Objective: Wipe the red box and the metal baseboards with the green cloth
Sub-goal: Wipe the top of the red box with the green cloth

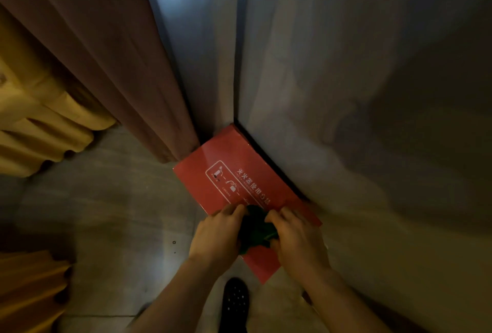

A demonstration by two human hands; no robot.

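A red box [226, 162] with white printed signs and lettering stands on the floor against a grey wall, in a corner. On its near part lies a bunched dark green cloth [257, 229]. My left hand [217, 234] and my right hand [295, 237] hold the cloth from either side, fingers curled into it, and both rest on the box top. A dark baseboard [269, 158] runs along the foot of the wall behind the box. The box's near corner is partly hidden under my hands.
A brown curtain [111, 61] hangs at the left down to the grey tiled floor [119, 213]. Yellow fabric [34, 125] bunches at the far left, more at bottom left. My black shoe [235, 303] stands just before the box.
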